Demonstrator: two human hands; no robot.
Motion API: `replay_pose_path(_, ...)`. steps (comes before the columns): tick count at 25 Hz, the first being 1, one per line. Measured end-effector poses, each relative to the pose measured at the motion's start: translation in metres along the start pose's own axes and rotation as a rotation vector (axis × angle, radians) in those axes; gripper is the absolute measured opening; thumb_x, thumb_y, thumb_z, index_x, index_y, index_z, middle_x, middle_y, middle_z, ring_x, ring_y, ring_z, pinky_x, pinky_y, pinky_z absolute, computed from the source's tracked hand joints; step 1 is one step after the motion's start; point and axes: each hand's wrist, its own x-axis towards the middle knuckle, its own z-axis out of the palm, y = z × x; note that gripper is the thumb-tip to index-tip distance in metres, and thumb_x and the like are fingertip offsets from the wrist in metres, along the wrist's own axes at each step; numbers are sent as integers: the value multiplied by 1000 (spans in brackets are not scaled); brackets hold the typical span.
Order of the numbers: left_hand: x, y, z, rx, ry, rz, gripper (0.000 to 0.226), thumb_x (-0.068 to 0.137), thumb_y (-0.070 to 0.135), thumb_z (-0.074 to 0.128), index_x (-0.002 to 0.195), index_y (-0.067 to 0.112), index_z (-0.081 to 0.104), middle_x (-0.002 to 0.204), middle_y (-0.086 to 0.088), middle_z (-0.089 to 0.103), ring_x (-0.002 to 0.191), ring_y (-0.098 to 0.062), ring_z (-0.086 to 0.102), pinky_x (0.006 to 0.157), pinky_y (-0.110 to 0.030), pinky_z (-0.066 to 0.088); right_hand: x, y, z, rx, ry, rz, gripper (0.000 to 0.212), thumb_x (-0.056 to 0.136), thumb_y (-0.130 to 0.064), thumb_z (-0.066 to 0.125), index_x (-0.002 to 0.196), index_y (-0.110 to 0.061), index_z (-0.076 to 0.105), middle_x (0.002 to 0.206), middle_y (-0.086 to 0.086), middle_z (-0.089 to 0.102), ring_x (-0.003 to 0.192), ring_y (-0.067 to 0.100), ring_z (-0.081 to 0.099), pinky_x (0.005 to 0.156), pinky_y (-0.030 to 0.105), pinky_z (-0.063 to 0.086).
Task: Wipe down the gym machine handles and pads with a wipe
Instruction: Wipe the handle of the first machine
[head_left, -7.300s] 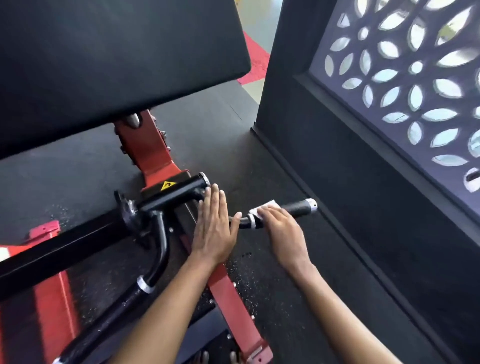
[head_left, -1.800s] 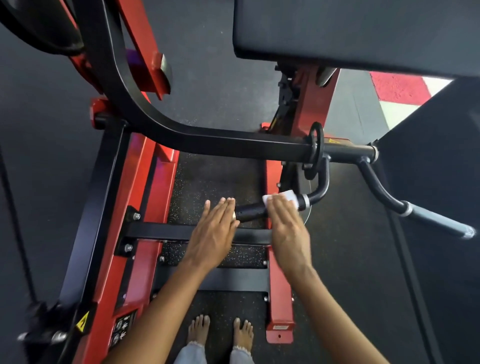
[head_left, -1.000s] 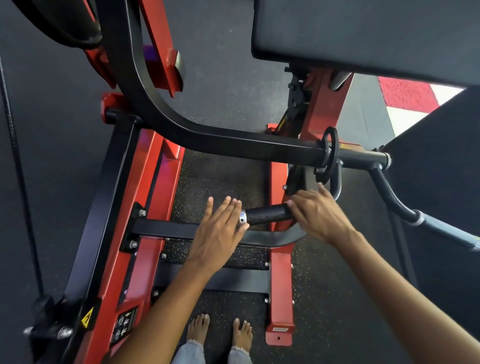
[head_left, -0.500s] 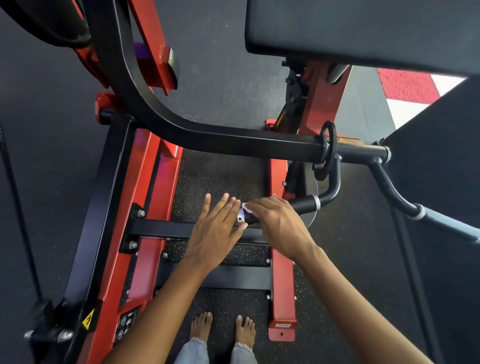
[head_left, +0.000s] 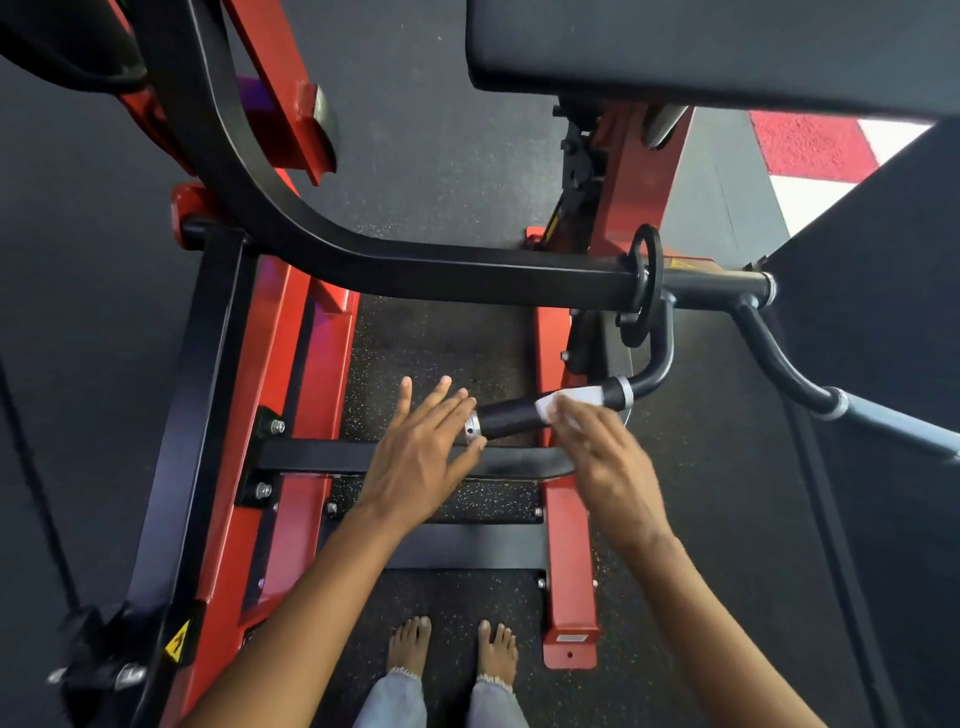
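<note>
The step in hand looks like the wiping of the near handle (head_left: 511, 415), a short black grip with a silver end cap that juts toward the person from the machine's curved black arm. The right hand (head_left: 608, 457) presses a white wipe (head_left: 569, 400) onto the inner part of that grip, near the silver collar; this hand is motion-blurred, so I cannot tell whether its fingers curl round the grip or lie flat on the wipe. The left hand (head_left: 423, 449) holds nothing, its fingers (head_left: 441, 402) straight and slightly spread, resting against the capped end of the handle as if to steady it. A second, grey handle (head_left: 893, 423) lies well apart to the right, and a large black pad (head_left: 701, 49) sits above. The next move probably calls for drawing the wipe along the grip toward the cap, keeping firm contact, and the pad likely awaits its turn.
</note>
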Motion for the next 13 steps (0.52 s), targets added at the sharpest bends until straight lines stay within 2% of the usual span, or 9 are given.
replay_pose_path(1, 1, 0, 0, -15, 3, -2, 52, 94, 43, 42, 129, 6, 55, 134, -8, 55, 134, -20, 41, 118, -41, 5, 1, 8, -8, 96, 65, 206, 46, 101, -38, 29, 121, -12, 62, 119, 5, 60, 106, 0, 45, 92, 2, 31)
replay_pose_path(2, 1, 0, 0, -29, 4, -3, 51, 94, 42, 42, 128, 6, 55, 134, -8, 55, 134, -20, 41, 118, -40, 5, 2, 15, -13, 171, 150, 392, 45, 100, -43, 31, 120, -17, 62, 119, 3, 58, 104, -1, 44, 89, 2, 32)
replay_pose_path(4, 1, 0, 1, -44, 1, -3, 51, 94, 42, 43, 128, 6, 55, 133, -9, 55, 134, -20, 41, 118, -40, 4, 1, 15, -13, 212, 257, 577, 37, 97, -41, 41, 115, -16, 63, 113, 1, 56, 99, 7, 47, 85, 15, 44)
replay_pose_path(5, 1, 0, 1, -48, 0, -5, 52, 94, 42, 43, 128, 5, 55, 133, -9, 55, 134, -19, 41, 118, -40, 5, 1, 9, -10, 128, 285, 516, 30, 96, -31, 47, 113, -12, 64, 107, 3, 56, 93, 11, 48, 78, 22, 48)
replay_pose_path(7, 2, 0, 1, -48, -2, -4, 52, 93, 41, 43, 127, 5, 55, 132, -9, 56, 133, -20, 42, 118, -42, 7, -3, -12, 10, -96, 271, 276, 23, 90, -5, 55, 111, -1, 64, 95, 11, 56, 81, 19, 48, 64, 24, 45)
replay_pose_path(8, 2, 0, 0, -40, -5, 0, 52, 92, 41, 43, 126, 4, 56, 131, -10, 57, 133, -20, 43, 118, -43, 8, -5, -23, 22, -124, 252, 215, 24, 87, 3, 58, 110, 1, 64, 90, 12, 54, 77, 20, 47, 62, 24, 43)
replay_pose_path(12, 4, -2, -3, 26, -33, 40, 53, 92, 41, 40, 123, 3, 59, 127, -10, 61, 131, -22, 45, 117, -45, 11, -2, -58, 48, -39, 167, 135, 19, 82, 9, 60, 97, -2, 63, 89, 9, 54, 75, 22, 49, 67, 25, 39)
replay_pose_path(13, 4, -2, -4, 40, -41, 47, 53, 92, 41, 40, 123, 3, 59, 127, -10, 60, 132, -22, 45, 117, -44, 10, -3, -61, 45, 48, 184, 185, 15, 85, 6, 59, 96, -3, 64, 91, 8, 55, 78, 21, 51, 69, 25, 41)
